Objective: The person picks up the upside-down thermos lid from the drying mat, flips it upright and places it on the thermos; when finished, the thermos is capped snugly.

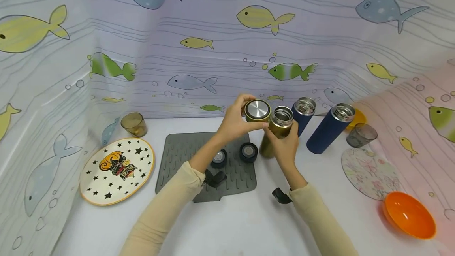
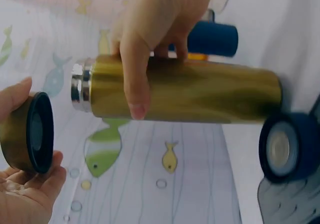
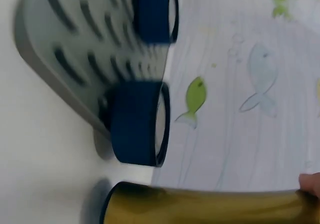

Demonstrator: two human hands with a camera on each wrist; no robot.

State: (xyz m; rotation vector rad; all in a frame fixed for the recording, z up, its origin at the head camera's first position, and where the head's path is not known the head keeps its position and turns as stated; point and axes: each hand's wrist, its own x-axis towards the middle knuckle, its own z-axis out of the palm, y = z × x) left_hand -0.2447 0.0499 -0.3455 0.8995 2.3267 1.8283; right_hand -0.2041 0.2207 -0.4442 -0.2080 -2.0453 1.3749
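My left hand (image 1: 234, 119) holds a gold lid (image 1: 258, 110) with a silver top, its fingers and thumb about the side. In the left wrist view the dark underside of the lid faces the bottle's neck, with a gap between them. My right hand (image 1: 287, 147) grips a gold thermos bottle (image 2: 210, 93) near its top. The bottle's steel mouth (image 1: 282, 116) is uncovered. Whether its base touches the table cannot be made out. Just left of the bottle, a dark blue lid (image 1: 248, 152) lies underside up on the grey mat, and a second blue lid (image 1: 219, 157) lies near my left wrist.
Two uncapped blue thermos bottles (image 1: 322, 134) stand to the right. Around them are an orange bowl (image 1: 408, 216), a floral round mat (image 1: 371, 173) and a tinted cup (image 1: 361, 135). On the left are the grey drying mat (image 1: 181, 157), a star-patterned plate (image 1: 115, 192) and a brownish cup (image 1: 134, 125).
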